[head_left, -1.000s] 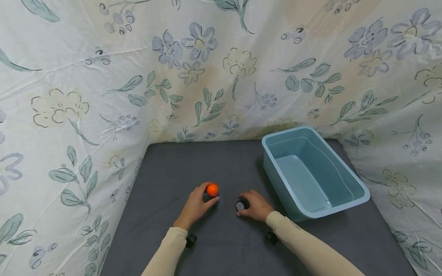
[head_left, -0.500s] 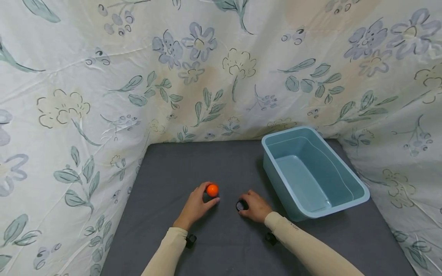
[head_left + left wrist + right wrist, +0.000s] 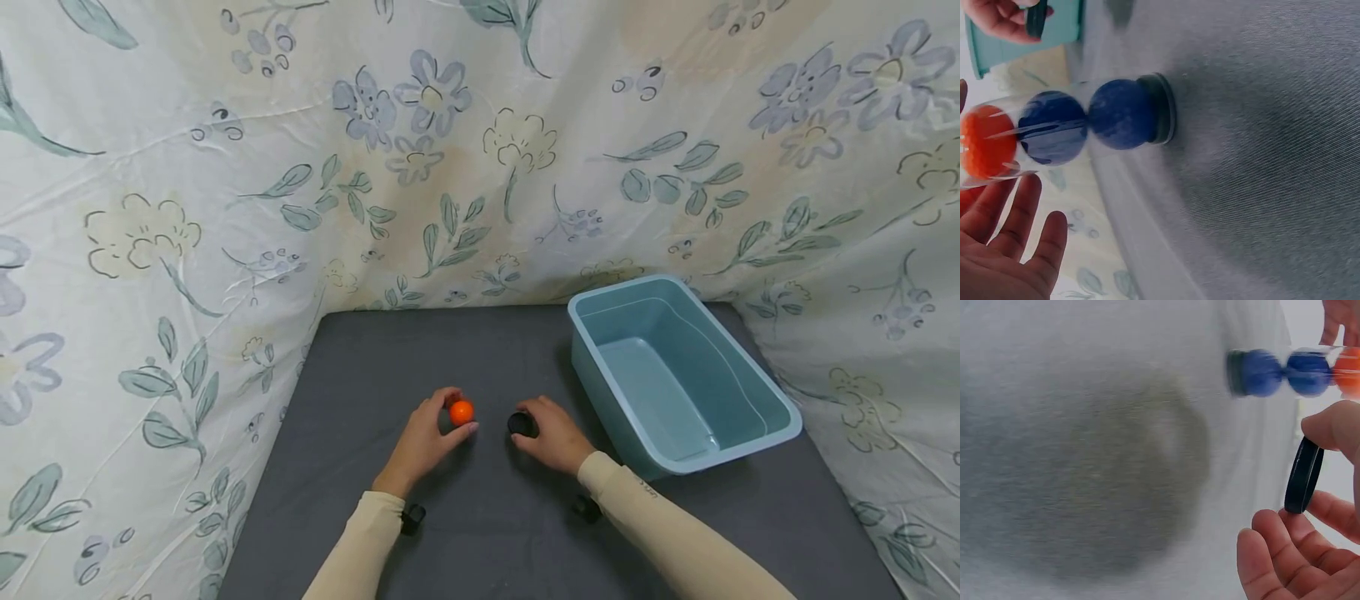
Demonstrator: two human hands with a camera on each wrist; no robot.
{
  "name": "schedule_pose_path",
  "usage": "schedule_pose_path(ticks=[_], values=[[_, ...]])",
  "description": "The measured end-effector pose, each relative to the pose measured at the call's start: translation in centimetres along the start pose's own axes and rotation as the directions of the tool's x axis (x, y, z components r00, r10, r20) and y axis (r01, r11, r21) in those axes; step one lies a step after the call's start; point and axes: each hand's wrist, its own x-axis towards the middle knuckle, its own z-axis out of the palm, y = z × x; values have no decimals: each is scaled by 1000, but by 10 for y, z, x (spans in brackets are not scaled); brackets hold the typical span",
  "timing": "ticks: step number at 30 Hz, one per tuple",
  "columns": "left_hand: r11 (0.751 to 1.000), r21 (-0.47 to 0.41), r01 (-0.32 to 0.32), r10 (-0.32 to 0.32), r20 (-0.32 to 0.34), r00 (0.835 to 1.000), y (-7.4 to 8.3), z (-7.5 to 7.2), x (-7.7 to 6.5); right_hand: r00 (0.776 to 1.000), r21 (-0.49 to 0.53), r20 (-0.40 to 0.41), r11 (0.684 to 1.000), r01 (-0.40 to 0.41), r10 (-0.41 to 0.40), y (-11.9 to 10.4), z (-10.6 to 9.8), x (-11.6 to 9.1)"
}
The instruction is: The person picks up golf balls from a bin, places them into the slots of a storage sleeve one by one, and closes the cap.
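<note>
My left hand (image 3: 423,442) grips a clear tube near its top, fingers and thumb around it. The tube stands upright on the cloth on a black base (image 3: 1163,107). Inside are an orange ball (image 3: 462,412) at the top and two blue balls, one (image 3: 1052,128) in the middle and one (image 3: 1122,114) at the bottom. To the right, my right hand (image 3: 557,437) pinches a round black lid (image 3: 522,424) by its edge, held above the table and apart from the tube. In the right wrist view the lid (image 3: 1304,476) appears edge-on between thumb and fingers.
A light blue plastic bin (image 3: 611,385) stands at the back right, close to my right hand, with nothing seen inside. Dark grey cloth (image 3: 390,354) covers the table. Floral fabric (image 3: 450,167) hangs along the back and both sides.
My right hand has moved slightly away from me with the lid, which has turned from a pale grey face to a dark one. My left hand stays nearly still around the tube.
</note>
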Motion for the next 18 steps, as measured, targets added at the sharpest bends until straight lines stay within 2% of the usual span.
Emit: schedule_pose_path(ticks=[9, 18], values=[[995, 18, -102, 103, -29, 994, 13, -17, 0, 999, 10, -36, 1000, 26, -26, -26, -10, 5], [989, 7, -149, 149, -64, 987, 21, -31, -4, 994, 36, -81, 996, 78, -75, -60, -19, 5]])
